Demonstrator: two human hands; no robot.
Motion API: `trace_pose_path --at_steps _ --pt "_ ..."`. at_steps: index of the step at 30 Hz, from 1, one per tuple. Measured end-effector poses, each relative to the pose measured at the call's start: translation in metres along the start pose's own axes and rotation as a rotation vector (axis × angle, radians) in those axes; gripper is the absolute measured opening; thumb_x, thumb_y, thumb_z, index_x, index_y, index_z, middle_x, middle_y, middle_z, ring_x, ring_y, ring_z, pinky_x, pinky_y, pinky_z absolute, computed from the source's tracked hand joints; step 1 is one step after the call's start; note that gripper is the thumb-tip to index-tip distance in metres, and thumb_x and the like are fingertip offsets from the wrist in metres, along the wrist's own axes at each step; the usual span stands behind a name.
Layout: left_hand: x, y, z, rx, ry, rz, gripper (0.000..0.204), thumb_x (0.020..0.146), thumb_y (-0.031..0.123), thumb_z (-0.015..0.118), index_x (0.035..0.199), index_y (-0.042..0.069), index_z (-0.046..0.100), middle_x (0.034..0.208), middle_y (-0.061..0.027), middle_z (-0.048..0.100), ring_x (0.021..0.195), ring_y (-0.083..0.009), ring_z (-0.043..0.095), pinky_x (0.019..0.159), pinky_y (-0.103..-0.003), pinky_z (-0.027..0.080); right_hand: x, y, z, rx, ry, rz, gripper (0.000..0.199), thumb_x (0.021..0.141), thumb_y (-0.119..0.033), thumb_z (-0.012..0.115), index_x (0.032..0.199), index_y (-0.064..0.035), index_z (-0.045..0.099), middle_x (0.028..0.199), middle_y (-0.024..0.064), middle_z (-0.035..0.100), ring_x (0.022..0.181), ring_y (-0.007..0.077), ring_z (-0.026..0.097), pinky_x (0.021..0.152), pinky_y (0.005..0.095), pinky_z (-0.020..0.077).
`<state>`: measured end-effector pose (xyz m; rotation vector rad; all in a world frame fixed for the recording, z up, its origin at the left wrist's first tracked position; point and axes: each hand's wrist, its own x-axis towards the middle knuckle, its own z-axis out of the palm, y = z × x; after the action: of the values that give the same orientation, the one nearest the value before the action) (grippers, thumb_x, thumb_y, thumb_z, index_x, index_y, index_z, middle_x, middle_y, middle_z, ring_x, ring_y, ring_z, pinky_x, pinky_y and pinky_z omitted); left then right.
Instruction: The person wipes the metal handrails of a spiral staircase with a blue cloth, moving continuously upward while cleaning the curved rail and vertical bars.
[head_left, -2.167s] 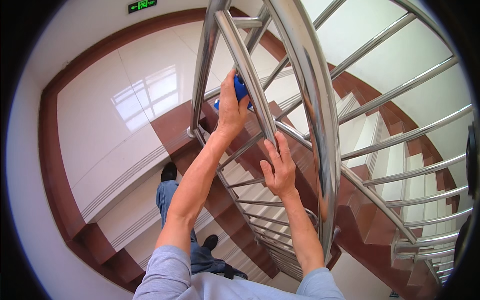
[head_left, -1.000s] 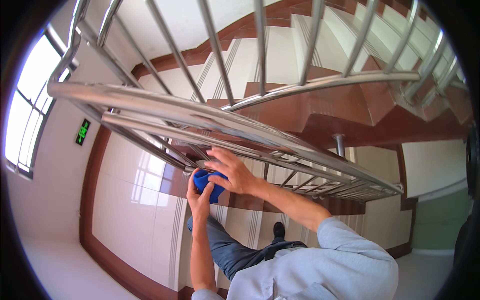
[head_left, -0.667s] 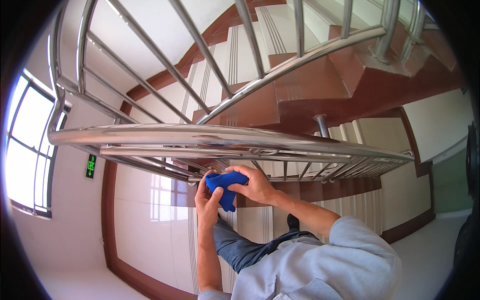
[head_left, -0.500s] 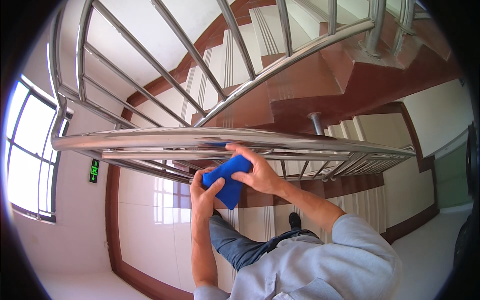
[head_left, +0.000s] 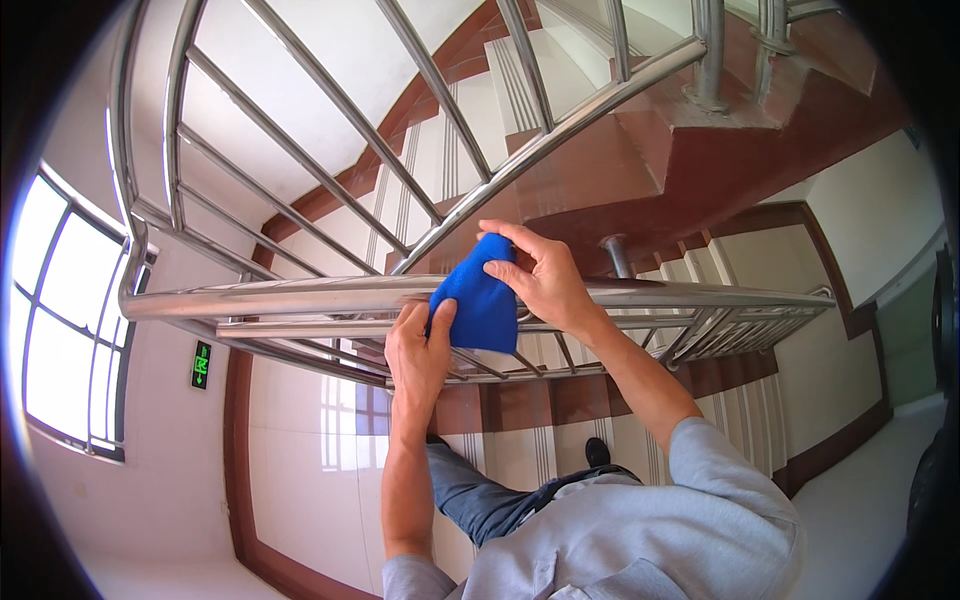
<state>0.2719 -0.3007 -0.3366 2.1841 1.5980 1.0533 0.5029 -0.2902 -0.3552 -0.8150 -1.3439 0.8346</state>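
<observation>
A blue cloth point(head_left: 478, 308) hangs between my two hands, in front of the shiny metal handrail point(head_left: 300, 296). My left hand point(head_left: 418, 345) pinches its left edge between thumb and fingers. Higher up, my right hand point(head_left: 540, 275) grips the top right corner, thumb on the near face and forefinger stretched out above. The cloth's lower part falls loose and covers a stretch of the rail. Whether the cloth touches the rail behind it, I cannot tell.
Metal balusters point(head_left: 340, 180) and a sloping lower rail rise beside the upper stairs point(head_left: 450, 150). More steps point(head_left: 640, 425) lie below, by my shoe point(head_left: 597, 452). At the left are a barred window point(head_left: 70, 310) and a green sign point(head_left: 201, 365) on the wall.
Both hands have lifted the cloth, the right one more. It now hangs more spread out across the handrail's line, and the view has shifted slightly.
</observation>
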Motion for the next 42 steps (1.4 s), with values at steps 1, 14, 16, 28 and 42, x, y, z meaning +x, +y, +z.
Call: trace_pose_path --at_steps 1,14,16,28,42 --pt "0.000 0.000 0.003 -0.128 -0.008 0.008 0.037 0.105 0.031 0.077 0.090 -0.002 0.071 0.104 -0.0195 0.072 0.087 -0.0179 0.069 0.073 -0.040 0.054 0.001 -0.003 -0.003 0.031 -0.033 -0.018 0.053 0.102 -0.002 0.079 0.153 -0.0032 0.065 0.134 0.0118 0.077 0.116 0.0133 0.071 0.101 0.0300 0.0594" --pt "0.013 0.004 0.004 -0.670 -0.264 -0.175 0.030 0.092 0.006 0.089 0.118 0.000 0.075 0.111 -0.0059 0.077 0.101 -0.0135 0.070 0.093 -0.031 0.057 0.016 -0.005 -0.013 0.152 -0.358 0.184 0.050 0.096 -0.006 0.082 0.145 0.0002 0.071 0.116 0.0108 0.082 0.104 0.0151 0.074 0.098 0.0346 0.0599" --pt "0.015 0.003 0.010 -0.655 -0.174 -0.021 0.021 0.091 0.006 0.089 0.106 0.002 0.074 0.101 -0.0027 0.076 0.092 -0.0117 0.069 0.086 -0.028 0.057 0.012 0.001 -0.016 0.149 -0.339 0.186 0.045 0.095 -0.009 0.084 0.137 0.0022 0.076 0.109 0.0101 0.084 0.100 0.0139 0.074 0.094 0.0340 0.0601" --pt "0.035 0.024 -0.011 -0.360 -0.128 -0.110 0.020 0.092 0.010 0.089 0.107 -0.001 0.083 0.085 -0.0030 0.077 0.078 -0.0078 0.066 0.072 -0.026 0.056 0.022 0.003 -0.018 -0.103 -0.293 0.168 0.040 0.098 -0.033 0.088 0.111 0.0030 0.077 0.097 0.0072 0.076 0.093 0.0121 0.067 0.085 0.0311 0.0567" --pt "0.019 -0.010 -0.043 -0.706 -0.492 -0.216 0.019 0.099 0.013 0.085 0.111 -0.001 0.083 0.090 -0.0012 0.078 0.077 -0.0056 0.066 0.071 -0.023 0.054 0.014 0.003 -0.044 -0.066 -0.557 0.228 0.037 0.093 -0.014 0.086 0.126 0.0019 0.078 0.108 0.0094 0.082 0.101 0.0168 0.073 0.093 0.0319 0.0575"
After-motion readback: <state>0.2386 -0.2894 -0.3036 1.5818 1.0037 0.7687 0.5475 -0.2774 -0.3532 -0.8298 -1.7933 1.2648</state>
